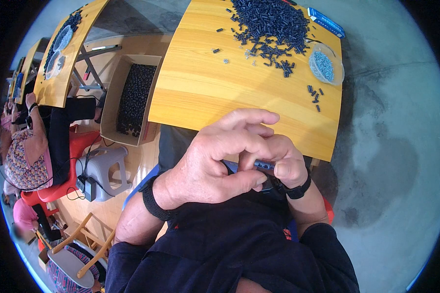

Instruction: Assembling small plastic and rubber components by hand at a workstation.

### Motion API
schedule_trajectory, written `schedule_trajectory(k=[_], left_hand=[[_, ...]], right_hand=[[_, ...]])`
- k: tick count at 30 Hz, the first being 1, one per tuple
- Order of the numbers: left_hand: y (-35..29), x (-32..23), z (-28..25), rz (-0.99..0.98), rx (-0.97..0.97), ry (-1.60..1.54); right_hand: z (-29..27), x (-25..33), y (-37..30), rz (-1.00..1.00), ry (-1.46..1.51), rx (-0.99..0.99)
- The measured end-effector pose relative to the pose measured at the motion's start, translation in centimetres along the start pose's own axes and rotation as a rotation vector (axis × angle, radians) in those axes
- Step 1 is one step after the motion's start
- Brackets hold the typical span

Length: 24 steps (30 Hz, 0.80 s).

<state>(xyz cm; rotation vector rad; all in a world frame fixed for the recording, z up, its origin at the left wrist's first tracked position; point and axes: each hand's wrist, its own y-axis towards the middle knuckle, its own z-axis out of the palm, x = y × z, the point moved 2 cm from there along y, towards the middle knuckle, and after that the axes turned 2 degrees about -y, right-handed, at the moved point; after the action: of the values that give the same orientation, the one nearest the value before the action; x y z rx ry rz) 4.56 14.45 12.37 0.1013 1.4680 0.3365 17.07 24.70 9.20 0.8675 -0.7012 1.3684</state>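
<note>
In front of my chest, both hands are raised close together just off the table's near edge. My right hand [291, 158] is closed, its thumb and fingers pinching a small dark strip [264, 166] with a row of bluish round spots. My left hand [220, 156] curls beside it, thumb and forefinger bent toward each other near the strip; what lies between them, if anything, is hidden. Beyond, on the wooden table [195, 78], lies a heap of small black cylindrical pieces [271, 24]. A clear plastic bowl [341, 73] of small bluish metal parts stands at the right edge.
A blue box [326, 22] lies at the table's far right corner. Left of the table, a cardboard box [113, 95] holds many black pieces. A grey stool [100, 171] with cables and a seated co-worker [29, 156] are farther left, by another table [66, 63].
</note>
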Motion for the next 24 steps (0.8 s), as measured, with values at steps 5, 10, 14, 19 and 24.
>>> schedule_trajectory(k=[5,10,14,19,24], left_hand=[[-0.3,0.2,-0.3,-0.002,0.036,-0.028],[0.0,-0.5,-0.2,-0.037,0.058,0.086],[0.0,-0.5,-0.4,-0.045,0.068,0.126],[-0.1,-0.3,-0.7,-0.051,0.032,0.131],[-0.1,-0.8,-0.4,-0.19,-0.08,-0.066]], right_hand=[[0.1,0.3,0.2,0.002,-0.053,-0.004],[-0.2,0.1,0.0,-0.014,-0.041,-0.015],[-0.4,0.2,-0.3,0.056,-0.124,-0.058],[-0.1,0.4,0.1,0.077,-0.055,-0.104],[-0.2,0.7,0.2,0.072,-0.058,-0.132]])
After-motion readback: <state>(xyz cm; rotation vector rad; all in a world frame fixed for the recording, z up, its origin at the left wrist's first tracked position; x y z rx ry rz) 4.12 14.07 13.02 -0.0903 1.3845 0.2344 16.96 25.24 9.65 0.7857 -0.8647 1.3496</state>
